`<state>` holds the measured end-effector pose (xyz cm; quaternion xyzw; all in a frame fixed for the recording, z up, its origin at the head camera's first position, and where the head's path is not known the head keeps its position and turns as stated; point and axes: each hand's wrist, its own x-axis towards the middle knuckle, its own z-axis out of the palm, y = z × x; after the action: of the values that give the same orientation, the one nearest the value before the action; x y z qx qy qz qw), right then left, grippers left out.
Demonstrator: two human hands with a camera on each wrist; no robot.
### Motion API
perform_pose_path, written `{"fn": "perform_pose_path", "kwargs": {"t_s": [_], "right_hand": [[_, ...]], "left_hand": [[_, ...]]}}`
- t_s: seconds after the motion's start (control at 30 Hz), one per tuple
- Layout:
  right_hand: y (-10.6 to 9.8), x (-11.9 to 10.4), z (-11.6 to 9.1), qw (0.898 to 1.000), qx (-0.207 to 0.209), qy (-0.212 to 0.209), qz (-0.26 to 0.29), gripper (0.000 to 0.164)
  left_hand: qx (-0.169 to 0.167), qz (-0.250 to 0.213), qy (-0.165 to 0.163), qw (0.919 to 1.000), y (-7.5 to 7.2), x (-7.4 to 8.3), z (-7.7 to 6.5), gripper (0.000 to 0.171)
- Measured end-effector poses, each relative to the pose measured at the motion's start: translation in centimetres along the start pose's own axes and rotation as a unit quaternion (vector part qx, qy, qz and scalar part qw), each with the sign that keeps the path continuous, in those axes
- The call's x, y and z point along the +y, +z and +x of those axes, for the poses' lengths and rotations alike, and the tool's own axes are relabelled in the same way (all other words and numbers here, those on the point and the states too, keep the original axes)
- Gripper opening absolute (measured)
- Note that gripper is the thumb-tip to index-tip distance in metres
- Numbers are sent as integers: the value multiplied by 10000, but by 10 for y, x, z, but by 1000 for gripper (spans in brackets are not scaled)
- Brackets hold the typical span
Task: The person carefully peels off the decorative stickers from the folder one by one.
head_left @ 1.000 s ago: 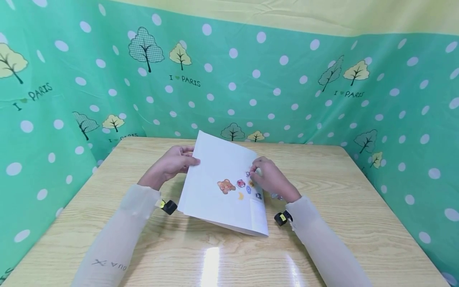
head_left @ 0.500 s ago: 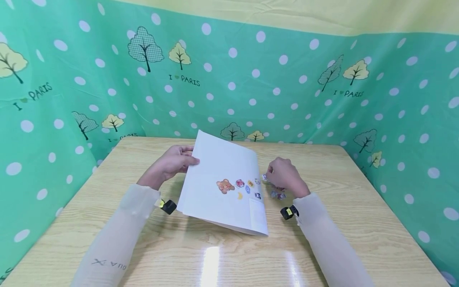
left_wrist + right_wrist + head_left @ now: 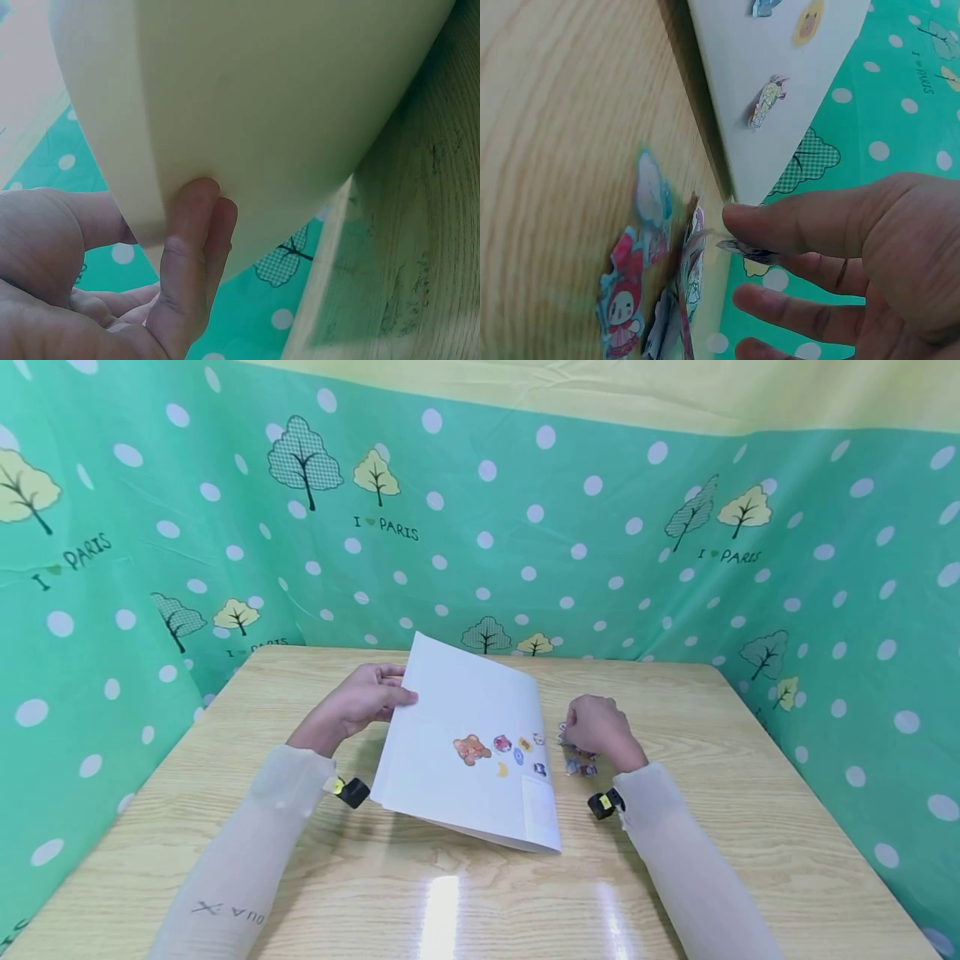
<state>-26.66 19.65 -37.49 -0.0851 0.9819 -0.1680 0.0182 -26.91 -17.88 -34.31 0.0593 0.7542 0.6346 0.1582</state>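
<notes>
My left hand (image 3: pixel 363 697) pinches the left edge of a large white sheet (image 3: pixel 465 693), which is held tilted above the table with its right side lower. In the left wrist view, my fingers (image 3: pixel 193 240) press against its underside. Stuck on the sheet are a brown bear sticker (image 3: pixel 472 750), a yellow moon sticker (image 3: pixel 502 769) and several small ones. Right of the sheet, my right hand (image 3: pixel 602 727) is over a loose pile of stickers (image 3: pixel 581 768). The right wrist view shows thumb and forefinger pinching a small sticker (image 3: pixel 748 250), seen edge-on; its picture cannot be made out.
A wooden table (image 3: pixel 712 827) carries everything. Behind and beside it hangs a green dotted cloth (image 3: pixel 570 535) with printed trees. In the right wrist view, a red-hooded character sticker (image 3: pixel 622 319) lies face up among the loose ones.
My right hand has moved off the sheet's right edge, leaving a small sticker there, and over to the loose stickers, where it now pinches one. The left hand and the sheet have hardly moved.
</notes>
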Motion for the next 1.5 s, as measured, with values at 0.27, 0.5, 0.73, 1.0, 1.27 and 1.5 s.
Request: {"fn": "perform_pose_path", "kwargs": {"t_s": [0.27,0.5,0.73,1.0,1.27,1.5], "right_hand": [[2,0,0,9996,-167,122,172,45],[2,2,2,9997,-147,186,-53,16],[4,4,4,9990,-92,389,-217,21],[7,4,6,9980,-65,548,-292,25],[4,-1,3,9993,-158,301,145,29],[5,-10,1,9969,-618,68,491,28]], "left_hand": [[-14,34,19,10000,1,0,0,58],[-55,-10,16,10000,2,0,0,57],[-15,23,-21,10000,2,1,-1,57],[-21,4,-3,10000,2,1,-1,58],[-65,23,14,10000,1,1,-1,59],[-116,51,44,9999,1,0,-1,57]]}}
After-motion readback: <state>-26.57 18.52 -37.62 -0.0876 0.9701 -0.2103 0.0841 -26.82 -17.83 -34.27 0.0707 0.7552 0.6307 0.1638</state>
